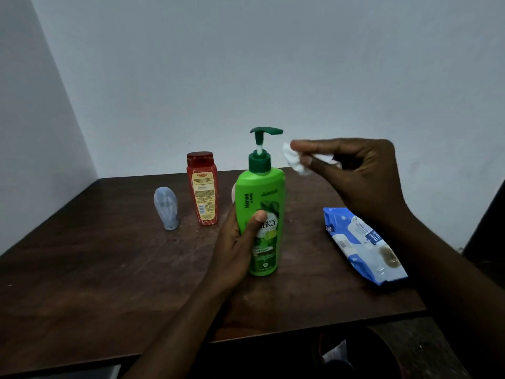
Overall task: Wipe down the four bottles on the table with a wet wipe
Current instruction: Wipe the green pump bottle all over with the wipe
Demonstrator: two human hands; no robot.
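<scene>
Dark wood table (109, 269) against a plain pale wall, corner at left. Green pump bottle (261, 214) stands upright near table centre. Left hand (235, 247) reaches in from below, wrapped round the bottle's lower body from its left, thumb across the label, fingers hidden behind. Right hand (355, 170) is raised just right of the pump head, wrist bent, thumb and forefinger pinching a crumpled white wipe (293, 161); wipe sits just beside the bottle's neck, not clearly touching. Red bottle (202, 188) stands upright left of the green one, slightly further back. Grey bottle (166, 207) stands left of that. White object barely shows behind the green bottle. Blue wipe pack (360, 244) lies flat to its right.
</scene>
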